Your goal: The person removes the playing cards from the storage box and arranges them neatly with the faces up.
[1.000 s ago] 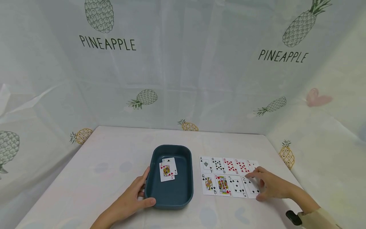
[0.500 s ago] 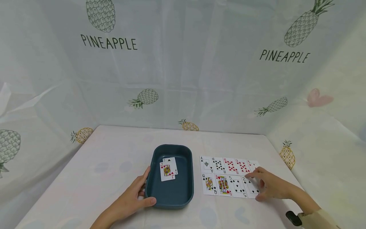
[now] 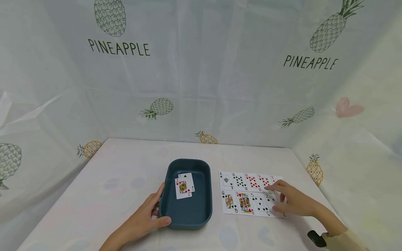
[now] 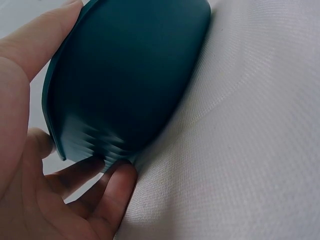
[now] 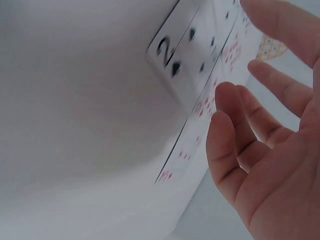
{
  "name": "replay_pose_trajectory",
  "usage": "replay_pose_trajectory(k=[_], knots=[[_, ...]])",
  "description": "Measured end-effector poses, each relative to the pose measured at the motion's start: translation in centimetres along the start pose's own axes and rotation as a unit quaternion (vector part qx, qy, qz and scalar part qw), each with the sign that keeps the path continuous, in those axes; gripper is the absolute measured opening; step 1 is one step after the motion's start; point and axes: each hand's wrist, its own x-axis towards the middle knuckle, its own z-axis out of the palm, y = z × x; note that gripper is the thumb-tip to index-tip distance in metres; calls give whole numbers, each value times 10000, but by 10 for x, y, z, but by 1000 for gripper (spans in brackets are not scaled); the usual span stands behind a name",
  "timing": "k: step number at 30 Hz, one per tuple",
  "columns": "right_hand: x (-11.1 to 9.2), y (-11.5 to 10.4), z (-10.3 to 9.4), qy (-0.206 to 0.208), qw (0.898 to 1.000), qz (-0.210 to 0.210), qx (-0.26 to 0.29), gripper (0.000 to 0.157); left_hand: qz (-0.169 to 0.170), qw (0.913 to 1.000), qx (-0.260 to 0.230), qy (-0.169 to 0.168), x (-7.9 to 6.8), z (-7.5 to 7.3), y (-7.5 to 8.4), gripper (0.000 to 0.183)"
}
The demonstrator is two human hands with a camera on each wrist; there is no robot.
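Note:
My left hand (image 3: 142,216) grips the left side and near corner of a dark teal tray (image 3: 188,218), its thumb at the rim. The left wrist view has the fingers bent against the wall of the tray (image 4: 130,65). A jack of hearts (image 3: 183,189) lies inside, overlapping another playing card (image 3: 190,178). My right hand (image 3: 296,200) hovers with loosely bent fingers over a two of spades (image 3: 268,202), partly covering it. In the right wrist view, nothing is between the fingers of the right hand (image 5: 270,145), and the two of spades (image 5: 190,60) lies beyond them.
Several playing cards lie face up in two rows right of the tray, among them an ace (image 3: 226,180), a queen (image 3: 229,201) and a king (image 3: 245,202). The pale table (image 3: 138,160) backs onto a pineapple-print curtain (image 3: 204,69).
My right hand has slid left over the two of spades, its thumb leaving the card's near right corner, which now shows. My left hand and the tray keep their place.

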Motion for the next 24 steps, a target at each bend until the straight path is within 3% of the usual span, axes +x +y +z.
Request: replay_pose_trajectory(k=[12,24], knots=[[51,-49,17,475,9972,-348,466,58,-16,10000,12,-6,2,0,-1,107],[110,-105,39,522,9942,-538,774,58,-105,9999,53,46,1,0,0,107]])
